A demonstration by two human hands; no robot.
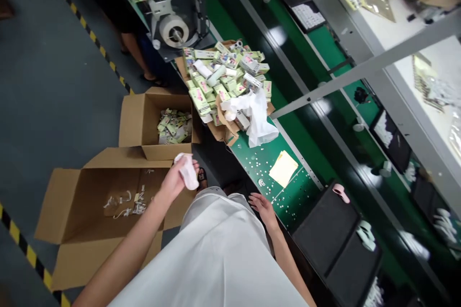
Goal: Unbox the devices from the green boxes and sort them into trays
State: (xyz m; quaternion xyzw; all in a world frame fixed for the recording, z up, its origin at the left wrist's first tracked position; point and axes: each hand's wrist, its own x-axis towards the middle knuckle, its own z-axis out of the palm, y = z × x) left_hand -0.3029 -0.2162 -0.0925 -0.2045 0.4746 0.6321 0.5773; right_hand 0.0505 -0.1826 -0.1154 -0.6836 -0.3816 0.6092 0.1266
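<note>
My left hand is closed around a pale pinkish-white, elongated, rounded thing whose exact kind I cannot make out. It is held above the space between the cartons and the bench. My right hand is empty, its fingers loosely apart at the edge of the green bench. Close to that hand, a yellow paper pad lies among scattered small white bits. Farther up the bench is a heap of small green-and-white printed boxes on torn cardboard, with a crumpled white plastic bag at its side.
Two open cartons stand on the floor to my left, holding scraps and small boxes. A machine with a white tape roll is at the top. On the right, black trays carry a pink piece and a mint-green piece.
</note>
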